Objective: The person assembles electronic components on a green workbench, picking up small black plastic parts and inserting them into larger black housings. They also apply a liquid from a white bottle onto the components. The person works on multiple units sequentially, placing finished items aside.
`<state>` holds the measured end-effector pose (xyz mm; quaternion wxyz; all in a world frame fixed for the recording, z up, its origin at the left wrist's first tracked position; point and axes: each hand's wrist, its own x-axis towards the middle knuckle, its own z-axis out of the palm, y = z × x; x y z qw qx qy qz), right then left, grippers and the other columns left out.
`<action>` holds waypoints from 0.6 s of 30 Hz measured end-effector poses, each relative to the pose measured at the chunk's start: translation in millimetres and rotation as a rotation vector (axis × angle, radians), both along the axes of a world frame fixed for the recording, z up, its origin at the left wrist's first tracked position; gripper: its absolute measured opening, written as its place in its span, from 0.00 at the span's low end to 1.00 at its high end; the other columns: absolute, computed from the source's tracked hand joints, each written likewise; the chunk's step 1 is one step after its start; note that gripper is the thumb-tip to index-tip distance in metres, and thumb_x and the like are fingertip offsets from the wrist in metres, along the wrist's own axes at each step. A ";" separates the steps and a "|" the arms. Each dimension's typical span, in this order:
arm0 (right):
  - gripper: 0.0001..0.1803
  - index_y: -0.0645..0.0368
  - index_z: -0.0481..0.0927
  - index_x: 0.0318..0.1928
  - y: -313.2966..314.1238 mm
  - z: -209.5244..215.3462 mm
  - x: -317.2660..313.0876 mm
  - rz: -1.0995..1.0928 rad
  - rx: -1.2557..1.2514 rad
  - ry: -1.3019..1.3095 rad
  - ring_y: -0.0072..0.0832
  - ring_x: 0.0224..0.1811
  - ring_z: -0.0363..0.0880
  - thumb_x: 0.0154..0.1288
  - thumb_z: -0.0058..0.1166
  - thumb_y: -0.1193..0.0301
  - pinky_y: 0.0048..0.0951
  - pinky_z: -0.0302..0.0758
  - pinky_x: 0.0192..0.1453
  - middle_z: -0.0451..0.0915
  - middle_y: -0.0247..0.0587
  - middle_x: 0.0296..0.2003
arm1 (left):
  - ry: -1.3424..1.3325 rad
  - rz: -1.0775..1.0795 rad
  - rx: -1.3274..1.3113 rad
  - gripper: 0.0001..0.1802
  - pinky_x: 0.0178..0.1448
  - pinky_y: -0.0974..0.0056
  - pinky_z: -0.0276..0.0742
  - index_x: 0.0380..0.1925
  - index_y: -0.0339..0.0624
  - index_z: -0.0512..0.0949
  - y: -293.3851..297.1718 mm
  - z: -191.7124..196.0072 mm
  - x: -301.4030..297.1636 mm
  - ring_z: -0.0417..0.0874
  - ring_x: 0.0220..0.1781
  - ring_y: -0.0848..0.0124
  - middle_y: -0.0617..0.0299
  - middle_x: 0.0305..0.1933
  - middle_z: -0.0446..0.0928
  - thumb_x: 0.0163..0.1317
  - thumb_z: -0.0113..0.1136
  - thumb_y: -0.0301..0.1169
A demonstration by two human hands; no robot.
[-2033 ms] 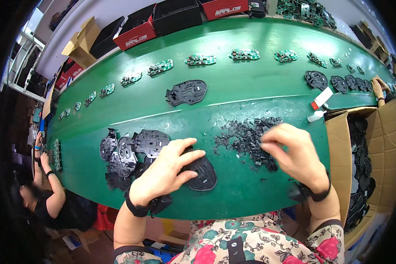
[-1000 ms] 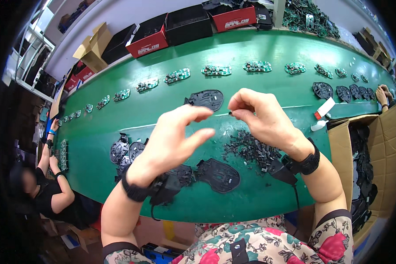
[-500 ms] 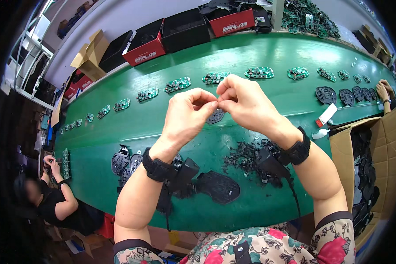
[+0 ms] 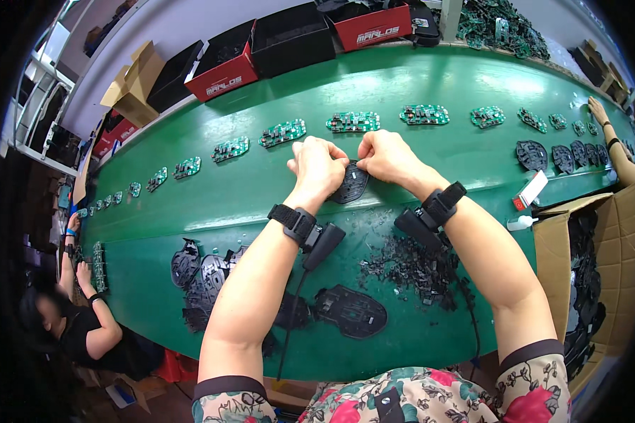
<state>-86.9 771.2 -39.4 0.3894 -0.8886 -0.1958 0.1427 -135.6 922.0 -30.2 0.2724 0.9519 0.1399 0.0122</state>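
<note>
My left hand (image 4: 319, 168) and my right hand (image 4: 386, 156) are raised together over the green table (image 4: 444, 81), fingertips meeting on a tiny dark part that is mostly hidden. Just beneath them lies a black oval plastic shell (image 4: 351, 183) on the table. Both wrists carry black strap-on devices with cables. Closer to me sit another black shell (image 4: 351, 311), a stack of black shells (image 4: 203, 278) at the left, and a heap of small black plastic pieces (image 4: 418, 264) under my right forearm.
A row of green circuit boards (image 4: 352, 121) runs along the table's far side. Red and black boxes (image 4: 226, 67) stand behind. A cardboard box (image 4: 591, 271) of black parts is at right, near a small white bottle (image 4: 521, 223). Another person (image 4: 85, 321) works at left; someone's hand (image 4: 600, 109) reaches in at far right.
My hands left the shell and the heap of pieces, rose and came together, and now pinch a small part over the farther black shell.
</note>
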 end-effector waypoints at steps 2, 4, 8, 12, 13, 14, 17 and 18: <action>0.09 0.61 0.82 0.31 0.2 -11.0 1.1 -0.007 0.015 -0.026 0.43 0.38 0.83 0.48 0.64 0.71 0.39 0.78 0.45 0.84 0.50 0.31 | -0.007 0.027 0.019 0.05 0.60 0.48 0.66 0.25 0.46 0.86 -1.7 -3.6 -2.5 0.74 0.54 0.57 0.55 0.41 0.81 0.47 0.71 0.33; 0.10 0.61 0.82 0.31 -3.3 -8.2 1.7 -0.003 0.044 0.031 0.42 0.38 0.84 0.48 0.66 0.70 0.38 0.78 0.44 0.84 0.49 0.30 | -0.021 0.044 0.030 0.05 0.61 0.48 0.64 0.24 0.47 0.86 -3.6 -5.7 -3.9 0.72 0.56 0.57 0.56 0.41 0.81 0.47 0.70 0.33; 0.11 0.61 0.81 0.31 -4.6 -9.2 3.7 -0.007 0.049 0.070 0.40 0.36 0.84 0.48 0.68 0.69 0.37 0.78 0.43 0.84 0.48 0.30 | -0.006 0.073 0.000 0.03 0.62 0.48 0.61 0.20 0.48 0.85 -6.0 -7.7 -3.0 0.69 0.58 0.57 0.58 0.44 0.78 0.46 0.70 0.31; 0.11 0.61 0.81 0.30 -2.9 -7.6 2.3 -0.022 0.033 0.066 0.37 0.35 0.83 0.49 0.68 0.69 0.35 0.78 0.41 0.84 0.46 0.29 | -0.034 0.082 0.049 0.02 0.62 0.48 0.60 0.19 0.48 0.84 -12.8 -5.3 -4.0 0.67 0.59 0.57 0.59 0.47 0.75 0.45 0.68 0.29; 0.11 0.62 0.81 0.30 -3.1 -7.8 1.8 -0.027 0.024 0.047 0.33 0.33 0.82 0.50 0.67 0.70 0.33 0.78 0.39 0.83 0.45 0.28 | -0.028 0.088 0.054 0.01 0.62 0.49 0.60 0.19 0.48 0.84 -14.2 -5.9 -3.7 0.67 0.59 0.57 0.59 0.48 0.75 0.45 0.67 0.30; 0.10 0.63 0.81 0.30 -3.2 -7.8 1.5 -0.032 0.016 0.027 0.30 0.31 0.82 0.51 0.67 0.70 0.31 0.78 0.37 0.83 0.43 0.27 | -0.022 0.094 0.059 0.01 0.62 0.49 0.60 0.19 0.48 0.84 -15.5 -6.5 -3.2 0.67 0.60 0.57 0.59 0.49 0.75 0.45 0.67 0.30; 0.11 0.59 0.81 0.30 -0.8 -6.6 1.1 -0.056 -0.020 0.056 0.42 0.39 0.83 0.48 0.67 0.67 0.39 0.78 0.45 0.84 0.48 0.31 | 0.061 0.120 0.047 0.01 0.62 0.48 0.60 0.21 0.49 0.84 -14.1 -7.8 1.3 0.66 0.60 0.56 0.59 0.49 0.74 0.45 0.67 0.31; 0.10 0.58 0.81 0.30 -0.5 -5.8 1.2 -0.064 -0.031 0.064 0.42 0.40 0.83 0.49 0.67 0.68 0.39 0.78 0.46 0.84 0.48 0.32 | 0.098 0.132 0.038 0.02 0.63 0.48 0.60 0.21 0.50 0.84 -14.1 -6.8 4.3 0.66 0.61 0.56 0.59 0.50 0.74 0.45 0.67 0.31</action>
